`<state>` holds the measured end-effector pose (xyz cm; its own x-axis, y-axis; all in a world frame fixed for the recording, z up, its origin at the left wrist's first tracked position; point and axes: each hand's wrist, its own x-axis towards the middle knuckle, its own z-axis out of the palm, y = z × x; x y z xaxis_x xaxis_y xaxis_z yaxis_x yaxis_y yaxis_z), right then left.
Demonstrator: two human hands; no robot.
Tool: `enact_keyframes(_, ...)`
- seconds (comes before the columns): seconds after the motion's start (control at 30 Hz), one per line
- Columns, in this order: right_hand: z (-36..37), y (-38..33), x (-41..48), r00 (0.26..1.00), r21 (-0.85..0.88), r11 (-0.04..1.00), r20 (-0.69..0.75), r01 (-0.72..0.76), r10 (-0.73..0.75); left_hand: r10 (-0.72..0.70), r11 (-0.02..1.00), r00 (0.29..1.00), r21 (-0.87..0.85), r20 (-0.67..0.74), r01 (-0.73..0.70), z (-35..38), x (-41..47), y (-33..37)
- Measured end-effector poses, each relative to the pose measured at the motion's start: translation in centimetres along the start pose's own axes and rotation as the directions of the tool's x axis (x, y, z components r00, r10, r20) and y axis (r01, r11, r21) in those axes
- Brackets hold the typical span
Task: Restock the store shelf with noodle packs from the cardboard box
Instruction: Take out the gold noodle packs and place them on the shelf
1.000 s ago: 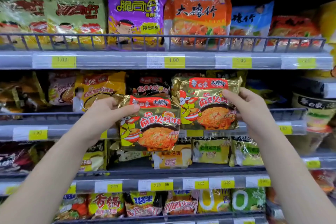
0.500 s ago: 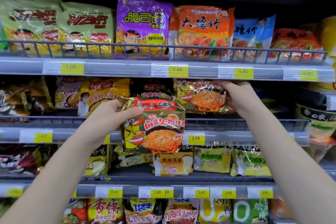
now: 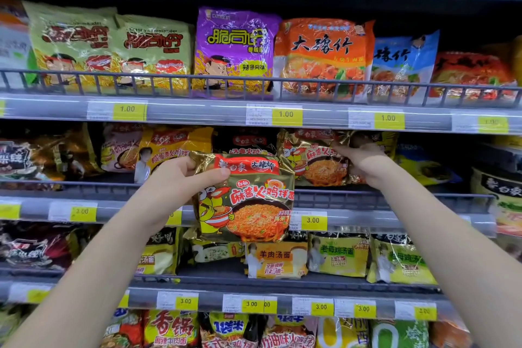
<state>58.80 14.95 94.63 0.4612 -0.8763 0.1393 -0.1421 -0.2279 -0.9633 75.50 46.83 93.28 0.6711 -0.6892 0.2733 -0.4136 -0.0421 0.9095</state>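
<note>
My left hand (image 3: 180,182) grips a gold noodle pack (image 3: 250,200) with a red banner and a chicken cartoon, held in front of the second shelf's rail (image 3: 353,198). My right hand (image 3: 360,162) is shut on a second identical gold pack (image 3: 313,161), which stands inside that shelf behind the wire rail, right of a black pack (image 3: 248,140). The right fingers hold the pack's upper right edge. No cardboard box is in view.
The top shelf holds green (image 3: 110,45), purple (image 3: 234,48), orange (image 3: 324,56) and blue (image 3: 404,62) packs behind a wire rail. A yellow pack (image 3: 172,150) sits left of the black one. Yellow price tags (image 3: 313,220) line the edges. Lower shelves hold more packs (image 3: 278,258).
My right hand has pushed its gold pack over the rail and deeper into the second shelf. The left hand kept its pack in front of the rail. The view tilted upward.
</note>
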Motion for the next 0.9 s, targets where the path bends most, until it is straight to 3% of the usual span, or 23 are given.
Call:
enact_keyframes(0.13, 0.1, 0.6, 0.0, 0.999, -0.116, 0.993, 0.029, -0.012, 0.015, -0.012, 1.000, 1.000, 0.021, -0.005, 0.012, 0.2, 0.2, 0.1)
enact_keyframes(0.33, -0.2, 0.9, 0.8, 0.996, -0.309, 0.948, -0.024, 0.074, -0.086, -0.008, 1.000, 0.999, 0.009, 0.031, 0.008, 1.3, 0.9, 0.2)
enact_keyframes(0.53, -0.8, 0.6, 0.9, 0.983, -0.562, 0.820, -0.061, 0.111, -0.174, -0.014, 1.000, 0.999, -0.018, 0.037, 0.015, 2.8, 2.1, 0.6)
enact_keyframes(0.77, -1.6, 1.0, -1.3, 0.935, -0.533, 0.811, -0.099, 0.240, -0.341, -0.001, 0.997, 0.996, -0.080, 0.088, 0.008, 5.5, 4.2, 1.9)
enact_keyframes(0.9, -1.7, 0.9, -3.9, 0.939, -0.342, 0.877, 0.057, 0.339, -0.340, 0.000, 0.996, 0.991, -0.083, 0.133, 0.012, 7.2, 5.6, 2.7)
